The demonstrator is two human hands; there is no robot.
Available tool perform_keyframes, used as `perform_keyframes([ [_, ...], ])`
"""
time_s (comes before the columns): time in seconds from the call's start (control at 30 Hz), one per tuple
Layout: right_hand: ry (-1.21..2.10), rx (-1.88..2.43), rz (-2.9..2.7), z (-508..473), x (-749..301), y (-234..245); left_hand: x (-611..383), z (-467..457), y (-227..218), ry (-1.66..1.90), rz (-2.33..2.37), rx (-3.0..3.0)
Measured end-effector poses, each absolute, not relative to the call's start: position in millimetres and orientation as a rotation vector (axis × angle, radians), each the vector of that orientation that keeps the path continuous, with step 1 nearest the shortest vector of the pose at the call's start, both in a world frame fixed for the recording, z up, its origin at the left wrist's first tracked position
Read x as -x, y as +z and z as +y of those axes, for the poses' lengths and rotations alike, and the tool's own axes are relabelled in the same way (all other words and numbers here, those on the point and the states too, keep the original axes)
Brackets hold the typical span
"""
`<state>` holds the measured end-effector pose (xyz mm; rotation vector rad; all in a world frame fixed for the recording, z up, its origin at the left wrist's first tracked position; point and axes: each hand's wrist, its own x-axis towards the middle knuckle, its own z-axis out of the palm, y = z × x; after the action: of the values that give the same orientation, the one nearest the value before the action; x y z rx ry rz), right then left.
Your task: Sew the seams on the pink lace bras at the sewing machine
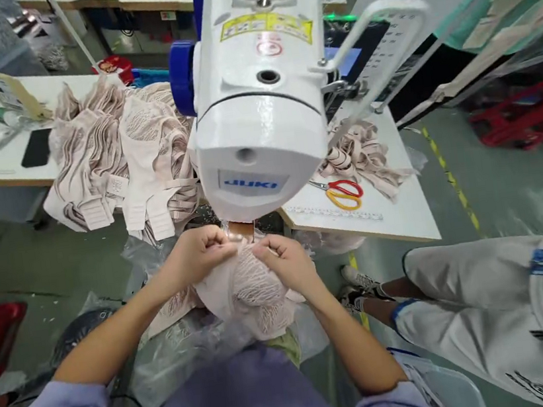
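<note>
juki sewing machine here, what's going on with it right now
A person at the JUKI sewing machine is handling a pale lace bra: the left-hand grip and right-hand grip hold its far edge just below the machine's head. A pile of bras lies to the left, scissors to the right. Whether the needle is running can't be told.
</note>
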<state>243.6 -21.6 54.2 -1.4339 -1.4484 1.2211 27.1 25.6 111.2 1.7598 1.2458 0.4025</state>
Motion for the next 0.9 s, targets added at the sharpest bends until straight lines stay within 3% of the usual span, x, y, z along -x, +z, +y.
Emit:
perform_keyframes([
  [0.23,1.282,1.444,-1.362,2.7,-244.6,50.6,-30.0,46.2,101.4,0.593,1.345,-1.756],
  [0.73,1.319,1.411,-1.411,23.6,-260.7,41.4,-30.9,54.5,93.9,0.624,1.305,-1.812],
  [0.9,1.373,1.429,-1.314,19.0,-261.2,18.9,-30.7,54.5,95.4,0.610,1.300,-1.833],
])
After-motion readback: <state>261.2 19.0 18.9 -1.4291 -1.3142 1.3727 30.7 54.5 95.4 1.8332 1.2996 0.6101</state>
